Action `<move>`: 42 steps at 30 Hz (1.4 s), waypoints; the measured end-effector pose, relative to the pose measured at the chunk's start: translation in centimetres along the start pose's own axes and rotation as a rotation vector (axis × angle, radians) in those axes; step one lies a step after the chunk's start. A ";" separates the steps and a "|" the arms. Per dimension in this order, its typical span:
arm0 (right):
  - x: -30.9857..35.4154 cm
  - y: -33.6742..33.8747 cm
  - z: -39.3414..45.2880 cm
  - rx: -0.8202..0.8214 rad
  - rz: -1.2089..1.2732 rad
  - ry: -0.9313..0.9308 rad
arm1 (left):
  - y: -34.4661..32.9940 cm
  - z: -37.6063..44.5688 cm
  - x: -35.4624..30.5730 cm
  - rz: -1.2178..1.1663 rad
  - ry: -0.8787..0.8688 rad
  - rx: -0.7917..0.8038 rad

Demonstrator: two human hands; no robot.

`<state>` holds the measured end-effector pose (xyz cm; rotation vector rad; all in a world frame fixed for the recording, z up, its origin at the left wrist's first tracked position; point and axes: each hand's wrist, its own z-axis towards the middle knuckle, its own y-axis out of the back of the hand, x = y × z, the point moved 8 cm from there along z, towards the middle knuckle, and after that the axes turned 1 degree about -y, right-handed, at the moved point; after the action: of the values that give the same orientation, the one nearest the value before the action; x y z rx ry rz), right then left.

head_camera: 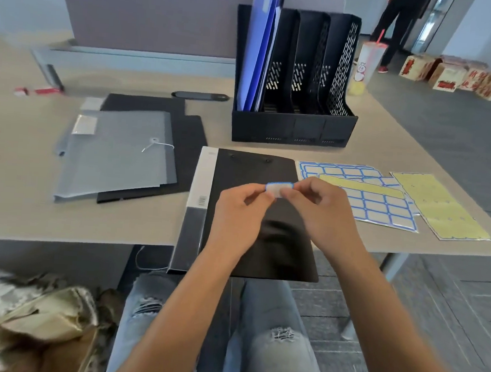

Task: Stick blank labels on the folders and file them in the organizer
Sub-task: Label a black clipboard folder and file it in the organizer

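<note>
You hold one blank label over the black folder, ready to stick it down.

Nearest you, your left hand (238, 211) and right hand (321, 209) each pinch an end of the small blue-bordered white sticker label (279, 188), probably to keep it flat and off your fingers before placing it. Under them lies the glossy black plastic folder with a grey spine (263, 246), its near edge overhanging the beige desk (59, 218). At three o'clock from it are the blue-bordered label sheets (377, 208) and spent yellow backing sheets (439, 207), within easy reach. At ten o'clock waits a stack of grey translucent and black folders (117, 155). Farthest, at twelve o'clock, the black mesh four-slot file organizer (296, 81) holds blue plastic folders (259, 49) in its leftmost slot; the other slots look empty.
</note>
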<state>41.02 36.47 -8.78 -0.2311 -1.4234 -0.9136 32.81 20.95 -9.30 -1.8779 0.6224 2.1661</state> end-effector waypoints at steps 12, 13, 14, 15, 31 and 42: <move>-3.6 -1.6 0.9 -0.054 0.060 -0.184 | -0.8 2.1 4.7 1.163 -0.108 0.211; -3.7 -1.8 0.9 -0.064 0.058 -0.178 | -0.9 2.1 4.6 1.186 -0.111 0.215; -3.8 -1.9 0.9 -0.074 0.061 -0.174 | -0.8 2.3 4.2 1.198 -0.111 0.217; -4.0 -1.9 1.0 -0.089 0.082 -0.175 | -0.7 2.7 3.8 1.198 -0.106 0.210; -5.5 -0.9 0.6 -0.272 0.206 -0.151 | -4.4 17.9 5.4 1.210 -0.247 0.245; -5.6 -1.3 0.6 -0.293 0.120 -0.090 | -3.6 18.9 3.9 1.224 -0.294 0.102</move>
<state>40.35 38.26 -14.26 -0.5767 -1.3387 -1.0209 16.85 32.09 -11.86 -1.1075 2.1406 2.8110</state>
